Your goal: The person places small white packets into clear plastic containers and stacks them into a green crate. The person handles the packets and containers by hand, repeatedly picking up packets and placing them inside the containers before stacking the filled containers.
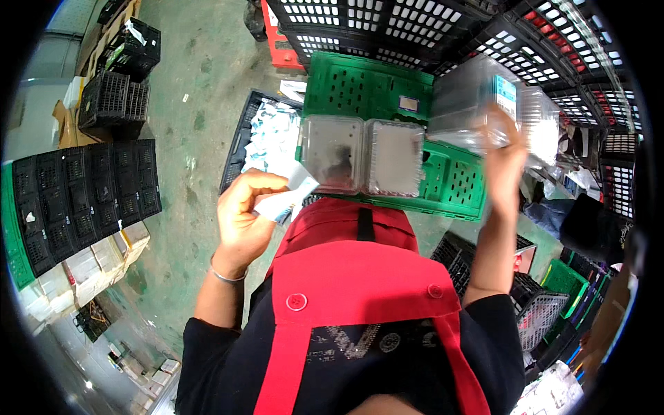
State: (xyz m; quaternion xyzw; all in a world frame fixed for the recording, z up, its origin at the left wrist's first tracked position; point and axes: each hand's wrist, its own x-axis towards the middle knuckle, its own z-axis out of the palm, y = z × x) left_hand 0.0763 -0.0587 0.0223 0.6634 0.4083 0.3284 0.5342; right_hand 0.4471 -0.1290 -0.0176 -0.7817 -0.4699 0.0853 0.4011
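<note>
My left hand [248, 215] pinches a white and blue paper label strip [290, 194] beside a black crate [233, 140] filled with crumpled white and blue paper. In front of me, green plastic crates [451, 181] bear two stacks of clear plastic containers, one on the left [332, 135] and one next to it [395, 155]. My right hand [503, 140], blurred, is at a tall stack of clear plastic containers [456, 98] on the right. A blue and white label [506, 93] shows on that stack. Whether the fingers grip anything there is unclear.
Black perforated crates [363, 18] stand stacked beyond the green ones. More folded black crates [88, 197] lie at the left above white foam boxes [98, 259]. Black crates [534, 311] and a green crate [565, 285] are at the lower right.
</note>
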